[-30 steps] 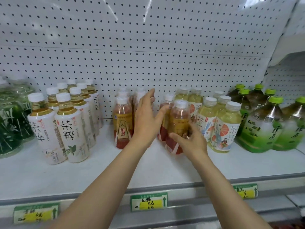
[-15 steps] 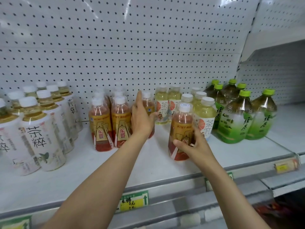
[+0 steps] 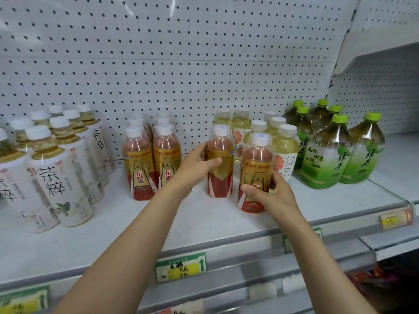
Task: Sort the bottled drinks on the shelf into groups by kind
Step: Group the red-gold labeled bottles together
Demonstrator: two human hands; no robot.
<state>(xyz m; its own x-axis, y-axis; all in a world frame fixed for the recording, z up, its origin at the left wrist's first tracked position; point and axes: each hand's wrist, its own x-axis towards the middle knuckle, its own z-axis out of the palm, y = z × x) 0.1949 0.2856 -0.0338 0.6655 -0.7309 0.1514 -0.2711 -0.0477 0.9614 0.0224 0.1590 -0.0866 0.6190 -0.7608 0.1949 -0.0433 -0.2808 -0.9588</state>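
From our head view, both red-and-gold bottles stand on the shelf, right of the red-and-gold group. They could tip if we slide them fast, or knock the yellow tea bottles just behind. Our left hand wraps the back bottle. Our right hand wraps the front bottle. Each grip is curled tight round its bottle.
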